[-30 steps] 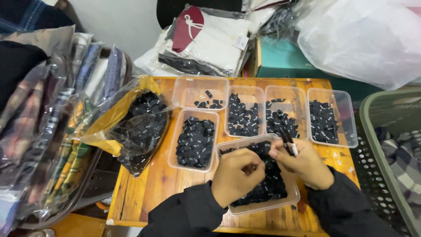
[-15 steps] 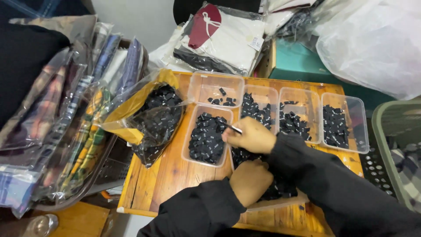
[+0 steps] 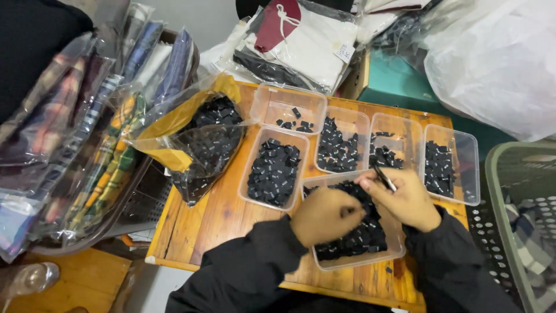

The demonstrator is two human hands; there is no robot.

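both hands placed over near clear tray (image 3: 353, 264) full of small black labels (image 3: 359, 237), on wooden table (image 3: 214, 214). left hand (image 3: 325, 215) curled, fingers dipped into labels; whether one is pinched cannot be told. right hand (image 3: 405, 200) closed around thin dark tweezers (image 3: 383, 177), held just above tray far edge. five more trays (image 3: 449, 165) with labels set farther. plastic bag (image 3: 197, 139) of labels seen at left.
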